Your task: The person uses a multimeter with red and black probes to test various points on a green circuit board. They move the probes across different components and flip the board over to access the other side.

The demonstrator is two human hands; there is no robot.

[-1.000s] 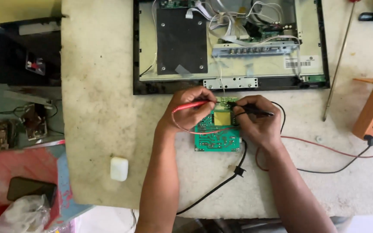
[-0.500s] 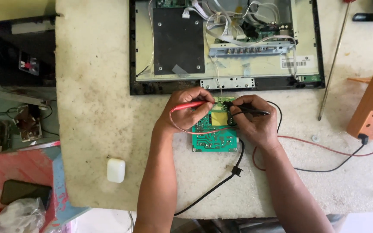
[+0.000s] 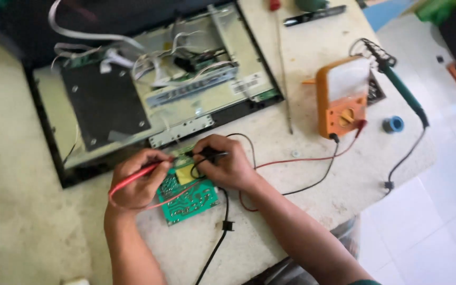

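On the pale worktop point(image 3: 38, 232), near its front edge, lies a green circuit board point(image 3: 188, 195), flat, with a yellow component at its upper part. Both hands work over it. The left hand point(image 3: 138, 179) rests at the board's left edge, fingers pressed around a red test probe point(image 3: 133, 180) whose tip points toward the board's upper area. The right hand point(image 3: 228, 166) sits at the board's upper right, fingers pinched around a black test probe point(image 3: 212, 155) aimed leftward at the same area; whether either tip actually touches the board cannot be told.

A red lead point(image 3: 302, 158) and a black lead point(image 3: 312, 184) run rightward from the hands to an orange multimeter point(image 3: 341, 97), which lies flat on the worktop well apart from the board. A separate black cable point(image 3: 220, 232) leaves the board toward the front edge.

Just behind the board sits an opened flat-panel chassis point(image 3: 149, 95), with a dark plate, a metal bracket and white ribbon cables exposed. Right of the multimeter rest a green-handled soldering iron point(image 3: 402, 92) and a small blue spool point(image 3: 393, 124). A long screwdriver point(image 3: 283, 68) lies between chassis and multimeter.
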